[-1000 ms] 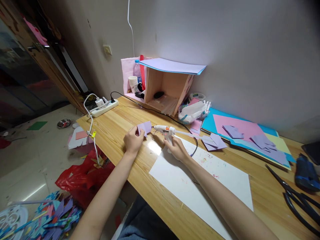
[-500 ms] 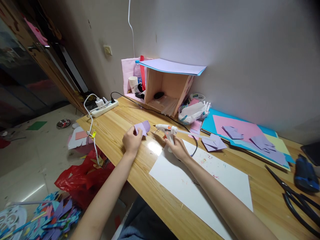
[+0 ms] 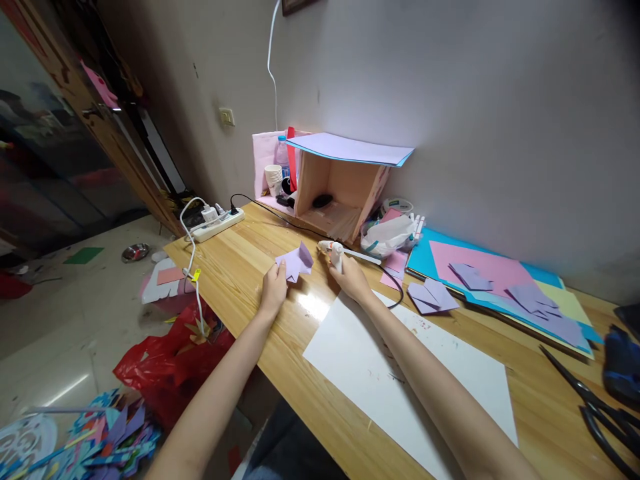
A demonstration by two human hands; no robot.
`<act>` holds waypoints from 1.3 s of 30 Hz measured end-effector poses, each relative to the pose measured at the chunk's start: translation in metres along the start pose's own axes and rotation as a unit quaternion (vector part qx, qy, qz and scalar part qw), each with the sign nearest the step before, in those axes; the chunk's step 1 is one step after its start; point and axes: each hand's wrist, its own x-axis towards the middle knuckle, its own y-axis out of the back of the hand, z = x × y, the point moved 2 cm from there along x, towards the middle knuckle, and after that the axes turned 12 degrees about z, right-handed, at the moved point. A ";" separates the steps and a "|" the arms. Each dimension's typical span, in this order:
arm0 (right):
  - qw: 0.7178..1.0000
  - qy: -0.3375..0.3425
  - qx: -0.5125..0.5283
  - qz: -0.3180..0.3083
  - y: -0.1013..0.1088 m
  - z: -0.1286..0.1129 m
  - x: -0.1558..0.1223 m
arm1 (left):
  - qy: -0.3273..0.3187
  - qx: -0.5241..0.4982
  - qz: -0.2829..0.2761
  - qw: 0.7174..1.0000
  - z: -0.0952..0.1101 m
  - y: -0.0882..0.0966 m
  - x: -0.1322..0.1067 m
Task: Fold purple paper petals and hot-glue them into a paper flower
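Observation:
Between the thumb and fingers of my left hand (image 3: 275,288) is a folded piece of purple paper (image 3: 295,263), one flap of it standing up. My right hand (image 3: 351,279) is wrapped round the handle of a white hot glue gun (image 3: 336,253), whose nozzle faces away toward the box. A clear glue stick (image 3: 363,256) sticks out of the back of the gun. The gun and the purple paper are apart, a short gap between them. Under my right forearm lies a large white sheet (image 3: 395,367) with small coloured stains.
More folded purple papers (image 3: 433,297) lie right of the gun, near stacked coloured sheets (image 3: 495,263). Black scissors (image 3: 585,397) rest at the right. An open box (image 3: 345,177) stands against the wall. A power strip (image 3: 220,227) sits at the table's left corner, above a red bag (image 3: 165,367).
The glue gun has turned, its nozzle now aimed farther away from me. My left hand has tilted the purple paper so its flap stands up more. The view has shifted slightly.

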 end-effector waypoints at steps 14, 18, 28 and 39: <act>0.922 -0.162 0.349 -0.047 0.031 -0.019 -0.073 | 0.038 -0.102 -0.221 0.969 0.014 -0.010 -0.013; 0.855 -0.236 0.453 -0.088 0.016 -0.015 -0.074 | 0.041 -0.100 -0.277 0.955 0.020 -0.010 -0.018; 0.866 -0.259 0.420 -0.083 0.022 -0.016 -0.075 | 0.036 -0.098 -0.325 0.940 0.024 -0.010 -0.024; 0.882 -0.262 0.388 -0.056 0.021 -0.018 -0.075 | 0.028 -0.083 -0.329 0.940 0.021 -0.013 -0.024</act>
